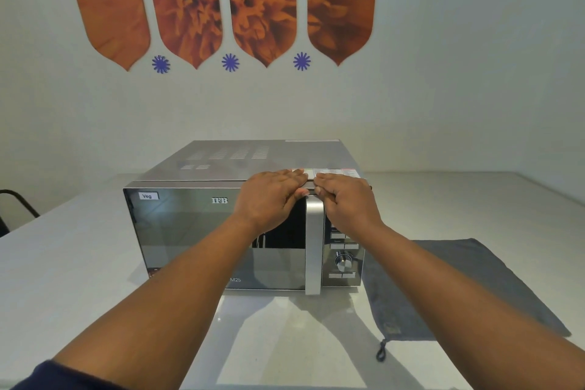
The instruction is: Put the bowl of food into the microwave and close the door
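A silver microwave (190, 241) with a mirrored door stands on the white table (79, 279), and its door is closed. A vertical silver handle (314, 247) runs down the door's right side. My left hand (269, 196) lies flat over the top front edge of the door, just left of the handle's top. My right hand (345, 199) rests on the same edge above the control panel, its thumb by the handle's top. Neither hand holds anything. No bowl is in view; the mirrored door hides the inside.
A grey cloth bag (459, 282) with a drawstring lies flat on the table to the right of the microwave. A dark chair part (15, 203) shows at the far left edge. A wall stands close behind the microwave.
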Motion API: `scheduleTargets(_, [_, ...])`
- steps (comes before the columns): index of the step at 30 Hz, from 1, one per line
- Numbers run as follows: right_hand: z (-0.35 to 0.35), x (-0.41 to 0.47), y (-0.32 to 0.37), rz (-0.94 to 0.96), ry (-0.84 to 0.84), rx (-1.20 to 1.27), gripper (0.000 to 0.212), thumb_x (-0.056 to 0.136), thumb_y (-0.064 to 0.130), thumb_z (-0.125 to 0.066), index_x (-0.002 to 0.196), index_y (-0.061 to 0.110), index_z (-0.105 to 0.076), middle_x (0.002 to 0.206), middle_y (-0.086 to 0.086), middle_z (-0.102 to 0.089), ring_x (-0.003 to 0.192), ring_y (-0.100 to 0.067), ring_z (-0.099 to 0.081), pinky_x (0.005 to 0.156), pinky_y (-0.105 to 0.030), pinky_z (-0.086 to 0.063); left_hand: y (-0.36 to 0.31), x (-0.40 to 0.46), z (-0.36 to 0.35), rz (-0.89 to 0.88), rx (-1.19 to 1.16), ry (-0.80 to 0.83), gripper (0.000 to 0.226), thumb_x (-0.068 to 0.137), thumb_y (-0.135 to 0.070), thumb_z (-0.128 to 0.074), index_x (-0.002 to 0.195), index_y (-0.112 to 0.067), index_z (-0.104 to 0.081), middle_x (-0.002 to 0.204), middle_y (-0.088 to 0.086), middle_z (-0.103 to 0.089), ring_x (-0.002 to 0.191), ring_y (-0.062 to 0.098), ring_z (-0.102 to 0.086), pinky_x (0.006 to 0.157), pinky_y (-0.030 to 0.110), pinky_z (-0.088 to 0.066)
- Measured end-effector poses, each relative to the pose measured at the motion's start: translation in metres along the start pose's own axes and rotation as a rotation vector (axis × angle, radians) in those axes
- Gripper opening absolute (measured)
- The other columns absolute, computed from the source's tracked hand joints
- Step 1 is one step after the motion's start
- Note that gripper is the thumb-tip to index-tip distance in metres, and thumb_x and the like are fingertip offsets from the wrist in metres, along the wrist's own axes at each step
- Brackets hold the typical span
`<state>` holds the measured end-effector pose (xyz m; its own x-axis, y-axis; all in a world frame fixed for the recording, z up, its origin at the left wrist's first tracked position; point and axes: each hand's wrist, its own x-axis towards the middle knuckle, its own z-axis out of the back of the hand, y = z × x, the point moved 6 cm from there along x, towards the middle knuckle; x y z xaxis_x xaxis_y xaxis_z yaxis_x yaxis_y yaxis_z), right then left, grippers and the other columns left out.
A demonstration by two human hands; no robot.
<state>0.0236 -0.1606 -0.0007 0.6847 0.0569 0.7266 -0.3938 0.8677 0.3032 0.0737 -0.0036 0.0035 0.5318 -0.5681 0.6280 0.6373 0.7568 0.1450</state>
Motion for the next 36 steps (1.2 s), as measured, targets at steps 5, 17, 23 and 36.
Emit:
scheduleTargets(5, [0.000, 0.000, 0.000, -0.004, -0.009, -0.017, 0.025, 0.094, 0.023, -0.063, 0.114, 0.018, -0.077, 0.119, 0.000, -0.074, 0.115, -0.016, -0.067, 0.094, -0.019, -0.035, 0.002, 0.001, -0.004, 0.006, 0.004, 0.008, 0.053, 0.102, -0.054, -0.031, 0.136, -0.026, -0.060, 0.140, -0.006, -0.062, 0.130, 0.015, -0.057, 0.099, 0.035, -0.047])
scheduleTargets(17, [-0.005, 0.005, -0.002, 0.020, -0.031, -0.067, 0.024, 0.094, 0.021, -0.065, 0.113, 0.015, -0.078, 0.118, -0.004, -0.075, 0.114, -0.022, -0.069, 0.098, -0.045, -0.051, 0.006, 0.004, -0.012, 0.025, 0.010, 0.027, 0.058, 0.102, -0.058, -0.021, 0.135, -0.028, -0.059, 0.140, -0.007, -0.062, 0.129, 0.016, -0.058, 0.099, 0.036, -0.047])
scheduleTargets(23, [-0.004, 0.003, 0.000, 0.027, -0.043, -0.085, 0.024, 0.094, 0.021, -0.065, 0.113, 0.014, -0.077, 0.118, -0.004, -0.075, 0.114, -0.022, -0.069, 0.100, -0.043, -0.050, 0.004, 0.004, -0.010, 0.038, 0.049, 0.041, 0.058, 0.103, -0.056, -0.021, 0.139, -0.027, -0.056, 0.143, -0.007, -0.059, 0.132, 0.014, -0.054, 0.103, 0.035, -0.044])
scheduleTargets(36, [0.022, 0.017, 0.019, 0.061, -0.089, -0.240, 0.046, 0.095, 0.019, -0.044, 0.137, 0.012, -0.061, 0.142, -0.006, -0.060, 0.132, -0.025, -0.054, 0.105, -0.047, -0.044, -0.008, 0.015, 0.034, 0.144, -0.035, -0.025, 0.064, 0.104, -0.047, -0.013, 0.160, -0.016, -0.015, 0.167, 0.002, -0.017, 0.154, 0.016, -0.011, 0.120, 0.034, -0.008])
